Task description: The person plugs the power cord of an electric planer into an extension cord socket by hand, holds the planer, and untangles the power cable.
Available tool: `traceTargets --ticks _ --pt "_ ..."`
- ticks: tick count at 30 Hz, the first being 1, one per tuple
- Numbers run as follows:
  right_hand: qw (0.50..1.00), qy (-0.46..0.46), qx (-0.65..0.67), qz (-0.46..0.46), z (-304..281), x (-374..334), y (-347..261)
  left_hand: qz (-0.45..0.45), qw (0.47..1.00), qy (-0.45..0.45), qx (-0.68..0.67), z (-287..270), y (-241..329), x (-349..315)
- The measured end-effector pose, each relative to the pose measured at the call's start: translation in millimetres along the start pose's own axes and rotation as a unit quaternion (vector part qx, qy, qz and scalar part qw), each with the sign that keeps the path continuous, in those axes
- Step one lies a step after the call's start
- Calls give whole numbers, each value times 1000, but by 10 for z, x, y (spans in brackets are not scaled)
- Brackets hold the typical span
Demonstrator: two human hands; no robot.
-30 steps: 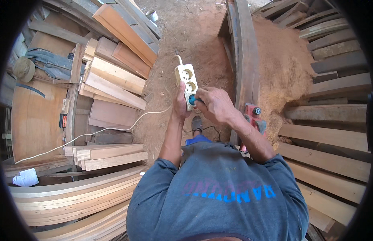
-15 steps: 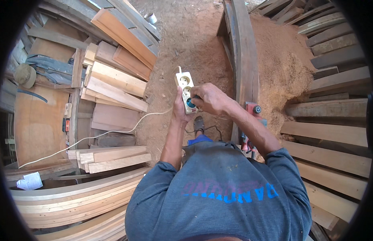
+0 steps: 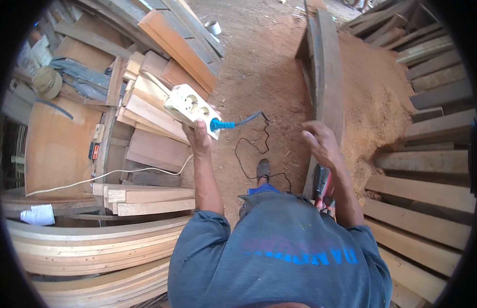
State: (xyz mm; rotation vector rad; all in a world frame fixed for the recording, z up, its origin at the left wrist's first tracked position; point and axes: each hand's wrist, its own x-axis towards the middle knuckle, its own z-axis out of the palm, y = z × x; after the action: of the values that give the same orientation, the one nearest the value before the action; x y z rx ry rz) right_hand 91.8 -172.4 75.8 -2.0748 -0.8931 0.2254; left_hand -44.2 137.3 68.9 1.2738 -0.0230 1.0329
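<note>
My left hand (image 3: 200, 139) grips a white power strip (image 3: 185, 97) from below, its thumb along the near side. A blue plug (image 3: 223, 124) sits in the socket at the strip's near end, and the other sockets hold nothing. From the plug a dark cord (image 3: 267, 128) loops down toward the ground near my foot. My right hand (image 3: 323, 146) is apart from the strip, holding nothing, with its fingers loosely bent and apart. Just below that hand, a red power tool (image 3: 326, 189) is partly hidden by my forearm.
A long wooden beam (image 3: 328, 66) runs away on the right, with sawdust (image 3: 369, 102) beside it. Boards (image 3: 423, 192) lie stacked at the right edge. More planks (image 3: 161, 118) and a plywood sheet (image 3: 58, 149) are on the left, where a white cord (image 3: 125, 171) hangs across.
My right hand has let go of the blue plug and moved right, toward the red tool. The power strip, in my left hand, has shifted left and tilted, and the plug now shows fully.
</note>
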Motion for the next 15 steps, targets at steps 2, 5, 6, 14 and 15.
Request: traceTargets --ticks 2,5,6,14,15 --pt "998 -44 -15 40 -5 -175 229 1 998 27 54 -222 56 298" --pt "998 11 -46 32 -17 -524 553 -43 994 45 88 -602 313 681" --pt "998 26 -52 30 -20 -583 683 -54 998 18 5 -777 280 786" --pt "973 90 -75 200 -163 -1214 1358 -30 957 74 -279 -336 709 1093" --pt "973 95 -73 196 -147 -1234 1375 -19 950 113 -289 -312 685 1111"
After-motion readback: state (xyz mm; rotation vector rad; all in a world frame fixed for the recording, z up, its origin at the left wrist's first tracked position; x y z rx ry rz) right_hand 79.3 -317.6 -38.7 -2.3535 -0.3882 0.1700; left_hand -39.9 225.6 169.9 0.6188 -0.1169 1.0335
